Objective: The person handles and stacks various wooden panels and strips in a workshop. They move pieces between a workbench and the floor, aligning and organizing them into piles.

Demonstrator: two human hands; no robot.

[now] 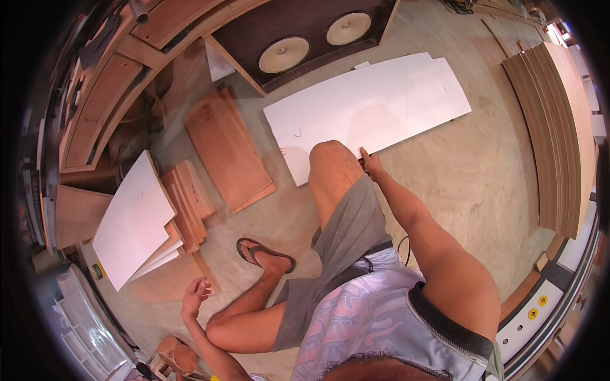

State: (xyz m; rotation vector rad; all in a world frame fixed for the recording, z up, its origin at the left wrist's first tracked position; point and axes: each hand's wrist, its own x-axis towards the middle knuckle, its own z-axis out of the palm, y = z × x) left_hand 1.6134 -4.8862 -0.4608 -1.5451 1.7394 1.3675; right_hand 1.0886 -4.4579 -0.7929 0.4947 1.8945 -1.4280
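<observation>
A long white panel (381, 105) with notched corners lies low over the floor in front of me. My right hand (370, 162) grips its near edge, thumb on top and the other fingers mostly hidden below. Part of that edge is covered by my raised knee. My left hand (198, 291) hangs beside my other leg with nothing in it, fingers loosely bent and apart. Close to it, a white notched board (136, 219) leans on a stack of brown boards (189, 200).
Brown panels (225, 152) lie on the floor at centre left. A dark panel with two pale round discs (284, 55) stands at the far side. Tall stacked sheets (546, 133) stand at the right. A wooden bench frame (105, 105) is at the far left, a plastic-wrapped bundle (89, 324) at the near left.
</observation>
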